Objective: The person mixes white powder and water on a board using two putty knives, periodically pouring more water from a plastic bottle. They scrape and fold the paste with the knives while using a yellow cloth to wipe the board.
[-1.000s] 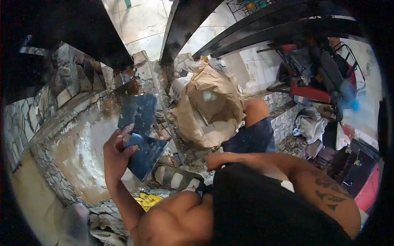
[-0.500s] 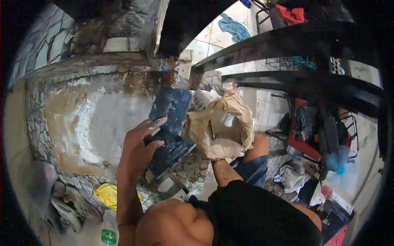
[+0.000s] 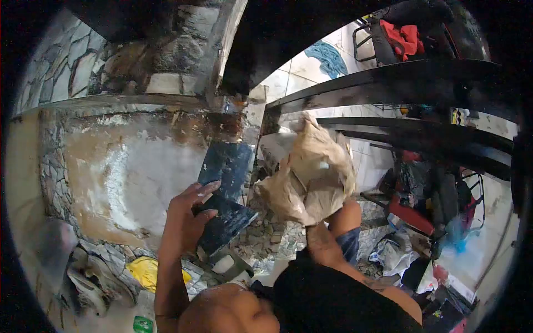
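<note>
My left hand (image 3: 186, 219) grips two dark tiles (image 3: 225, 191), stiff, brittle, best held by edges; right hand unseen behind soft paper bag (image 3: 311, 177).

- The right hand is hidden behind the crumpled paper sack (image 3: 313, 177).
- The green bottle (image 3: 144, 323) is cut off by the bottom edge.
- Things under the black rails (image 3: 400, 111) are too dark to tell.
</note>
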Available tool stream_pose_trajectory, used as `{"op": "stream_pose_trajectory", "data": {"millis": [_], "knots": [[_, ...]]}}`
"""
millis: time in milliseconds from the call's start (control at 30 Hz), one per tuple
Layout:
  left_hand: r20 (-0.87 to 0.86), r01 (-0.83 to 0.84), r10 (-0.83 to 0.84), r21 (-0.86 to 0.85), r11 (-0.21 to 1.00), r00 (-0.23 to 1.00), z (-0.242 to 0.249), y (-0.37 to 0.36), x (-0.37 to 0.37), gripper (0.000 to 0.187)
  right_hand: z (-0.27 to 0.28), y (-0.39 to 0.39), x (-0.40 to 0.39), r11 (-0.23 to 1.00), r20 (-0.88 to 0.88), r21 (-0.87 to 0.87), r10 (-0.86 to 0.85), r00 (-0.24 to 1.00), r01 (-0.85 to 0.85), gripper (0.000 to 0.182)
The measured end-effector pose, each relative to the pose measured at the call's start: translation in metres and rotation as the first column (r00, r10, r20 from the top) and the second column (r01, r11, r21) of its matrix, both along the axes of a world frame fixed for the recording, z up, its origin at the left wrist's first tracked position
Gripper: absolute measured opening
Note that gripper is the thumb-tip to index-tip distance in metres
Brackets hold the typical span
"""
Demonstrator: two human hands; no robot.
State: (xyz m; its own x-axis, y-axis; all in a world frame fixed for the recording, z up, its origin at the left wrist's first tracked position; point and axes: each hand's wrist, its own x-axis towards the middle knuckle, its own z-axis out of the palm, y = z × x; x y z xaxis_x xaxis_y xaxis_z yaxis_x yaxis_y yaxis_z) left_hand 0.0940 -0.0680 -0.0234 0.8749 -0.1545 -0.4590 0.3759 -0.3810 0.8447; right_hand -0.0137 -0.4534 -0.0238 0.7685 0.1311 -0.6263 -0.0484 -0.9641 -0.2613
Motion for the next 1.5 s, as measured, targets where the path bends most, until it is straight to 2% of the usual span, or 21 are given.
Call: {"op": "stream_pose_trajectory", "data": {"millis": [67, 100, 233, 333, 433, 533, 800, 900, 1000, 1067, 1100, 1133, 1167, 1200, 1233, 1267, 1333, 1367, 1400, 1433, 1500], "knots": [[0.034, -0.002, 0.004, -0.06, 0.998, 0.999, -0.003, -0.006, 0.003, 0.056, 0.001, 0.002, 0.024, 0.992, 0.018, 0.047, -0.119, 0.993, 0.118, 0.034], [0.046, 0.011, -0.008, -0.064, 0.998, 0.999, -0.001, -0.011, 0.005, 0.054, 0.011, 0.007, 0.038, 0.905, -0.092, 0.102, -0.404, 0.91, 0.413, 0.034], [0.096, -0.037, 0.061, -0.231, 0.972, 0.994, 0.0, -0.025, 0.005, 0.054, -0.008, -0.012, 0.043, 0.97, -0.099, 0.082, -0.219, 0.971, 0.227, 0.033], [0.002, -0.109, 0.112, -0.21, 0.972, 0.994, 0.012, -0.023, 0.007, 0.054, -0.011, -0.011, 0.038, 0.985, -0.083, 0.042, -0.166, 0.983, 0.17, 0.032], [0.101, -0.063, 0.075, -0.126, 0.99, 0.992, 0.01, -0.01, 0.004, 0.052, -0.014, -0.011, 0.034, 0.992, -0.072, -0.003, -0.124, 0.99, 0.124, 0.03], [0.013, -0.09, 0.096, -0.23, 0.969, 0.995, 0.007, 0.002, 0.002, 0.05, -0.015, -0.011, 0.035, 0.996, -0.043, -0.04, -0.08, 0.996, 0.078, 0.029], [0.388, 0.192, -0.177, 0.001, 0.981, 0.905, -0.023, 0.001, 0.004, 0.053, -0.016, -0.003, 0.053, 0.992, -0.056, -0.093, 0.083, 0.995, -0.088, 0.027], [0.361, 0.204, -0.213, 0.063, 0.977, 0.908, -0.019, 0.004, 0.015, 0.045, -0.012, 0.002, 0.062, 0.98, -0.097, -0.089, 0.167, 0.981, -0.176, 0.026], [0.253, 0.157, -0.142, -0.041, 0.987, 0.957, -0.021, 0.019, 0.026, 0.042, 0.0, 0.012, 0.081, 0.941, -0.184, -0.104, 0.299, 0.936, -0.321, 0.025], [0.3, 0.043, -0.04, -0.004, 0.999, 0.953, -0.037, 0.021, 0.029, 0.043, 0.02, 0.025, 0.108, 0.78, -0.286, -0.111, 0.568, 0.771, -0.616, 0.025], [0.325, -0.013, 0.01, 0.009, 1.0, 0.946, -0.048, 0.021, 0.029, 0.043, 0.033, 0.039, 0.126, 0.584, -0.277, -0.077, 0.766, 0.58, -0.808, 0.025], [0.334, -0.095, 0.149, -0.174, 0.98, 0.931, -0.059, 0.021, 0.031, 0.046, 0.044, 0.053, 0.145, 0.543, -0.219, -0.084, 0.808, 0.547, -0.836, 0.024], [0.328, -0.155, 0.205, -0.173, 0.973, 0.922, -0.07, 0.017, 0.033, 0.047, 0.05, 0.065, 0.164, 0.582, -0.141, -0.076, 0.797, 0.587, -0.809, 0.024], [0.318, -0.217, 0.262, -0.171, 0.961, 0.911, -0.083, 0.011, 0.035, 0.048, 0.064, 0.11, 0.178, 0.993, -0.141, -0.115, 0.01, 0.99, -0.026, 0.023], [0.305, -0.284, 0.322, -0.165, 0.945, 0.896, -0.092, 0.006, 0.038, 0.049, 0.031, 0.082, 0.192, 0.967, 0.157, 0.182, 0.153, 0.976, -0.18, 0.028], [0.187, -0.287, 0.349, -0.294, 0.912, 0.918, -0.098, 0.007, 0.044, 0.05, 0.046, 0.12, 0.203, 0.953, 0.091, 0.286, 0.081, 0.993, -0.104, 0.033], [0.191, -0.345, 0.372, -0.159, 0.925, 0.909, -0.105, 0.0, 0.048, 0.049, 0.029, 0.143, 0.222, 0.895, -0.026, 0.445, 0.033, 0.999, -0.018, 0.042], [0.175, -0.372, 0.381, -0.084, 0.925, 0.908, -0.109, -0.005, 0.043, 0.049, 0.019, 0.153, 0.223, 0.857, -0.109, 0.513, 0.014, 0.994, 0.044, 0.046], [0.452, -0.423, 0.406, -0.068, 0.904, 0.794, -0.109, -0.009, 0.034, 0.046, 0.015, 0.166, 0.22, 0.772, -0.239, 0.616, -0.005, 0.971, 0.156, 0.052], [0.414, -0.384, 0.337, 0.033, 0.923, 0.846, -0.101, -0.006, 0.025, 0.047, 0.019, 0.179, 0.217, 0.676, -0.355, 0.684, -0.02, 0.935, 0.274, 0.058], [0.343, -0.267, 0.193, 0.183, 0.946, 0.919, -0.076, 0.002, 0.017, 0.047, 0.016, 0.192, 0.211, 0.166, -0.657, 0.753, 0.161, 0.736, 0.636, 0.083]]}}
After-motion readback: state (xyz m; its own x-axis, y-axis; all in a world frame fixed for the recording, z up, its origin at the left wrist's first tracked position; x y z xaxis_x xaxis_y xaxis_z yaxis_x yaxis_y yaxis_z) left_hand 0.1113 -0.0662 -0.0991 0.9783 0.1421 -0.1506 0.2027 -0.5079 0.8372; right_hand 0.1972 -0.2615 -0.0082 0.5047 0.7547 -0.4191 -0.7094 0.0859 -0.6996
